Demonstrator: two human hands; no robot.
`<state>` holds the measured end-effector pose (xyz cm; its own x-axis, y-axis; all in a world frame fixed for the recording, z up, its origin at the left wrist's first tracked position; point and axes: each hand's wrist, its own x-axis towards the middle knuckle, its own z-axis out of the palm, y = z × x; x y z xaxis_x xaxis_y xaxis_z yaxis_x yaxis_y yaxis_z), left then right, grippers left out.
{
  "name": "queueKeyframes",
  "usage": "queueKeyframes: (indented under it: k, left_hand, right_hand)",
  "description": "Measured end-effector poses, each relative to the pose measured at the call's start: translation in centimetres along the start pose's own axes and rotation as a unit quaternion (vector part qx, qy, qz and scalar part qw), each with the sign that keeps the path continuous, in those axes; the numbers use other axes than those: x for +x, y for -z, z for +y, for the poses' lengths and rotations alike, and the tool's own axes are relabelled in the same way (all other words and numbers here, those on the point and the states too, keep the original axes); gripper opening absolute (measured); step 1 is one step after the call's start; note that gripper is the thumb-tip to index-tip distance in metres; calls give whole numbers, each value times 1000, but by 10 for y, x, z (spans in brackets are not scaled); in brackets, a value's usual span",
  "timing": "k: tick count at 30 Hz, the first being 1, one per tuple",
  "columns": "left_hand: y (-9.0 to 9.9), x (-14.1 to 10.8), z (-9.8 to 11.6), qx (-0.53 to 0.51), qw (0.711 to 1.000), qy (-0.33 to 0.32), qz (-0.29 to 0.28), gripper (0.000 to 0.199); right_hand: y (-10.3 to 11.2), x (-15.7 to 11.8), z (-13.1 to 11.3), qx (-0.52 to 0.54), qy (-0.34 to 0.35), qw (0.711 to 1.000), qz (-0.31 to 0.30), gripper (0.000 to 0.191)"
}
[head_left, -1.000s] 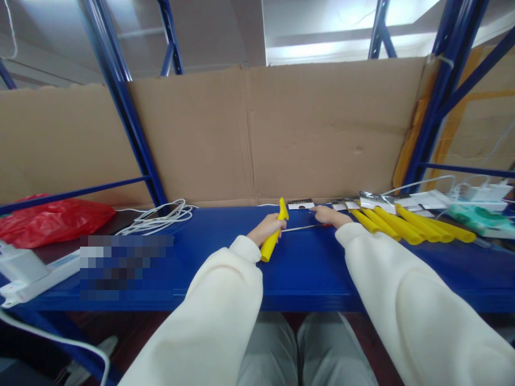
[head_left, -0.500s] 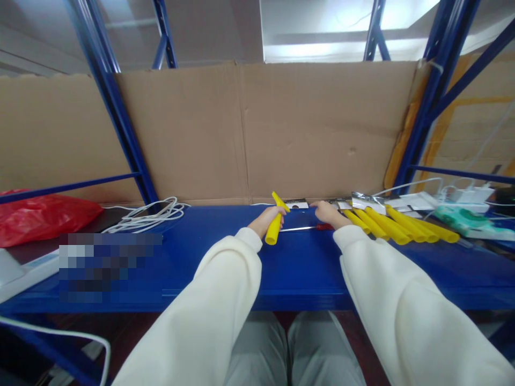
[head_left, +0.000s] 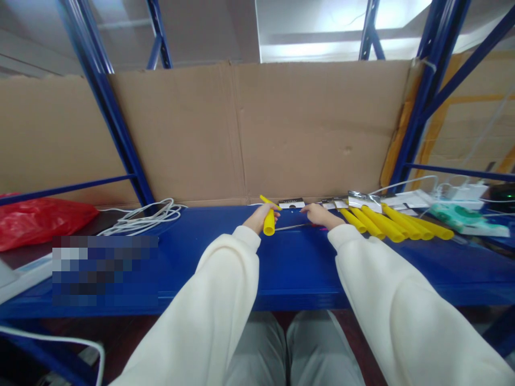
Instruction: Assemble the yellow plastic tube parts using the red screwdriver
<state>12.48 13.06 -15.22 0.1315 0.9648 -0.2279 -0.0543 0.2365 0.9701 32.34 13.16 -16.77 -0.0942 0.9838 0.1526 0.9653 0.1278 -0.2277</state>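
Observation:
My left hand [head_left: 259, 217] is closed around a yellow tapered tube [head_left: 269, 225] with a thin yellow piece across its top; the tube's open wide end faces me. Low over the blue shelf board, my right hand [head_left: 317, 215] has its fingers curled down over the handle end of a screwdriver [head_left: 292, 227]. The thin metal shaft points left, towards the yellow tube, and the handle is mostly hidden under the hand. Just behind the fingers lies a small black-and-white packet [head_left: 292, 203].
Several yellow tapered tubes [head_left: 384, 225] with silvery packets lie in a row at the right. Beyond them are a green-and-white pack [head_left: 458, 216] and white plugs. Coiled white cable [head_left: 151, 217] and a red bag [head_left: 44, 219] lie left. Cardboard [head_left: 314, 134] backs the blue shelf [head_left: 225, 268].
My right hand has come down and left onto the screwdriver, covering its red handle, and the shaft has tilted slightly. My left hand has turned the yellow tube more upright.

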Motion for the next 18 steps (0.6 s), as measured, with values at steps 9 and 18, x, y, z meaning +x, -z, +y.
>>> queueKeyframes:
  k: [9,18]
  left_hand:
    - [40,-37,7,71,987,-116,83,17]
    - [42,-41,1,24,983,-122,135,21]
  right_hand:
    - [-4,2,-3,-6,-20,1000,-6,63]
    - [-9,17,-16,-61,-23,997,-42,61]
